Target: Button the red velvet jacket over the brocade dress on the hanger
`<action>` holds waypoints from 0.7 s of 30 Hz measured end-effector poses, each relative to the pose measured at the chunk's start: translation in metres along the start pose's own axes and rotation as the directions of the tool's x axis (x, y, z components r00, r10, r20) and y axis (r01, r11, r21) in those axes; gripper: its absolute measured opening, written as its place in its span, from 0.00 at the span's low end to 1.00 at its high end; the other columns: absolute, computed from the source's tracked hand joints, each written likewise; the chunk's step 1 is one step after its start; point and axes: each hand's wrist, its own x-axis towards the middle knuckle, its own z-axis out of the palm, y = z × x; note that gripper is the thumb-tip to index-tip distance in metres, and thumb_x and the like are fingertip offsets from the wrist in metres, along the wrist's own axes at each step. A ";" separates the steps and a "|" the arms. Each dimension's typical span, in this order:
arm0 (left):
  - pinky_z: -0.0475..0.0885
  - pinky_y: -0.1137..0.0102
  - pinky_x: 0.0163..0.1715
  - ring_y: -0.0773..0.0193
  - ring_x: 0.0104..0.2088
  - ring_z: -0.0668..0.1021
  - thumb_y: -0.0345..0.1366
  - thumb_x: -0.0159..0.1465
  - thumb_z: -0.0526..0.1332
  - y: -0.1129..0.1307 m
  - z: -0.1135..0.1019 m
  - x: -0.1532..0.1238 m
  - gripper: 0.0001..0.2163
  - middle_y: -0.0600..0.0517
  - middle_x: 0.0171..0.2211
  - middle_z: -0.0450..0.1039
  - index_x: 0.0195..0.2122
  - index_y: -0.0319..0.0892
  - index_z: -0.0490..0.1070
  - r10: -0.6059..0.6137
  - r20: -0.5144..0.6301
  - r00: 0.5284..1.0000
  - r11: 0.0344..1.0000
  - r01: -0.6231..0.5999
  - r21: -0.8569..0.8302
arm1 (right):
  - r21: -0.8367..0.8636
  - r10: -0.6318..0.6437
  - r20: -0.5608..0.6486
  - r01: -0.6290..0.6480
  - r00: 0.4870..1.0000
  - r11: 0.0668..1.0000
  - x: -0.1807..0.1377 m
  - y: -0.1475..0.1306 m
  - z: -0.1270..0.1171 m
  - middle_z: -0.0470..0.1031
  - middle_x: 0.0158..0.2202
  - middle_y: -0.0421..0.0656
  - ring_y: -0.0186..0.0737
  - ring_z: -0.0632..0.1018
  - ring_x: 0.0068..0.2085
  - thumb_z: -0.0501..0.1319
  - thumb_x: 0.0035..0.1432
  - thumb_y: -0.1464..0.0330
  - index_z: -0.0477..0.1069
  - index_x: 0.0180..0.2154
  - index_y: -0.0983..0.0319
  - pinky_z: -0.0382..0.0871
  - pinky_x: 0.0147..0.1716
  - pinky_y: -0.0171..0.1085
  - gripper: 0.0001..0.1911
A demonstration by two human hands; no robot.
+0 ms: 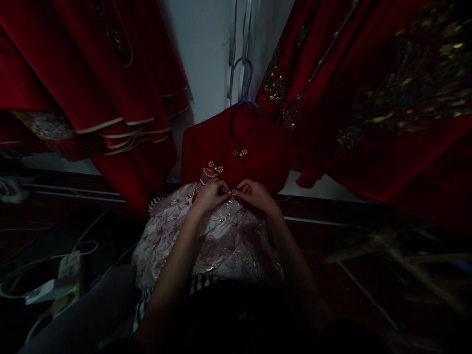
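Note:
A red garment [206, 137] hangs in front of me on a purple hanger [250, 81] hooked over cabinet handles. At its front, my left hand [212, 195] and my right hand [254, 192] meet fingertip to fingertip, each pinching one side of a small beaded flower button [232, 192]. A similar beaded button [240, 153] sits higher, below the neckline. Beside my left hand hangs a fan-shaped ornament [209, 172] with beaded tassels. Shiny floral brocade fabric [165, 231] spreads beneath my wrists. The picture is dark, so fine details of the button are hard to make out.
Red garments with pale trim [121, 73] hang at the left; red garments with gold sequins [405, 113] hang at the right. Behind is a pale cabinet door [202, 44]. A power strip [69, 268] with cables lies lower left. Blurred wooden bars [413, 275] stand lower right.

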 end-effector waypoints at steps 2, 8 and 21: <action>0.67 0.71 0.34 0.64 0.34 0.74 0.40 0.57 0.65 0.001 0.000 0.000 0.08 0.51 0.34 0.72 0.34 0.42 0.73 -0.009 0.007 1.000 1.000 0.009 0.000 | -0.004 -0.009 0.021 0.009 1.000 1.000 0.001 0.002 0.003 0.76 0.28 0.40 0.32 0.75 0.28 0.66 0.52 0.61 0.74 0.36 0.62 0.67 0.29 0.30 0.12; 0.67 0.70 0.34 0.62 0.35 0.74 0.41 0.59 0.64 0.002 0.003 0.001 0.08 0.51 0.33 0.71 0.33 0.42 0.72 -0.010 0.008 1.000 1.000 0.010 0.013 | 0.052 -0.015 0.034 0.013 0.999 0.999 0.001 0.006 0.008 0.77 0.30 0.41 0.33 0.76 0.30 0.65 0.53 0.62 0.73 0.34 0.62 0.69 0.30 0.31 0.10; 0.66 0.71 0.34 0.64 0.33 0.74 0.32 0.58 0.63 0.003 0.006 0.004 0.02 0.52 0.31 0.73 0.30 0.41 0.70 0.008 -0.007 1.000 0.997 -0.009 -0.071 | 0.122 -0.028 0.051 0.021 0.998 0.992 0.003 0.001 0.011 0.78 0.30 0.41 0.33 0.78 0.31 0.65 0.54 0.66 0.71 0.33 0.62 0.71 0.33 0.31 0.06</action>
